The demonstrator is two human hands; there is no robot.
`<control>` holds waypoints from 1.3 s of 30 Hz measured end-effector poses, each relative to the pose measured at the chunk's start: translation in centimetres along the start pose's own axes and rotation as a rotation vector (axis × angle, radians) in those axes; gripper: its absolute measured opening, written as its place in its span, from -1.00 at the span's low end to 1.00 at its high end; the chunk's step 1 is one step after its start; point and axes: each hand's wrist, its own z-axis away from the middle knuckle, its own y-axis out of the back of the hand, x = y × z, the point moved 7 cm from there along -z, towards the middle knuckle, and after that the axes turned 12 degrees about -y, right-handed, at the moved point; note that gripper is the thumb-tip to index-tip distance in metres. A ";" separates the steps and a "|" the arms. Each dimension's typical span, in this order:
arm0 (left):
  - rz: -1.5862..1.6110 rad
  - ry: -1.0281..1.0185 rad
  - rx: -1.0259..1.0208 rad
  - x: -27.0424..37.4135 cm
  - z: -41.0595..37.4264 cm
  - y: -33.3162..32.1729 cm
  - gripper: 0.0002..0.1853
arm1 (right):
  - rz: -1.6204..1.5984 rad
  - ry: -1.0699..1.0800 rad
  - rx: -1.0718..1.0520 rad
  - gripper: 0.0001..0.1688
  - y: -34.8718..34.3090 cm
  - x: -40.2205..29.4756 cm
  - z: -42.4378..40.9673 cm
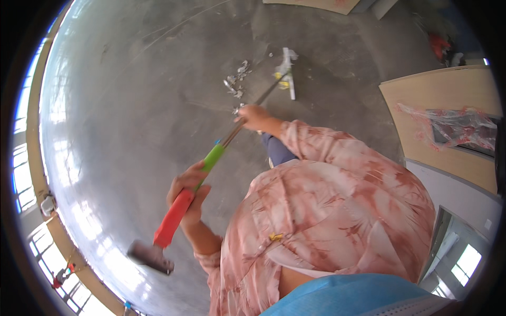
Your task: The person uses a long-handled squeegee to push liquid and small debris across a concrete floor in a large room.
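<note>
A long-handled tool with a green and red grip (212,158) runs diagonally across in front of me. My left hand (187,193) is closed around it where the green and red parts meet. Farther along, my right hand (253,116) grips its thin shaft (270,91). Beyond the red part, at the near end, is a blunt dark head (150,256), blurred. The shaft's far end reaches a narrow white bar (291,85) with yellow pieces at the floor; I cannot tell how they are joined. Small pale scraps (237,79) lie left of the bar.
Grey, smooth floor (138,118) spreads out ahead and to the left. On the right stands a light wood-coloured panel (403,94) with torn plastic film (462,126) over a dark opening. Another panel (312,4) is at the top edge. Bright windows (23,173) line the left side.
</note>
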 end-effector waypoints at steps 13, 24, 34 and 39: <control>0.209 0.195 0.026 -12.0 -2.0 -8.5 -0.78 | 0.288 -0.128 0.246 -0.75 9.9 14.7 1.8; 0.000 0.041 -0.045 -9.3 -7.4 -9.0 -0.80 | 0.281 -0.243 0.090 -0.80 9.9 13.8 -4.6; -0.155 -0.001 0.298 -0.3 -6.8 -2.3 -0.91 | 0.238 -0.146 -0.111 -0.70 8.2 0.7 -3.9; -0.127 0.185 0.425 -3.4 -6.3 -2.6 -0.95 | 0.212 -0.139 -0.093 -0.67 9.0 3.8 -1.8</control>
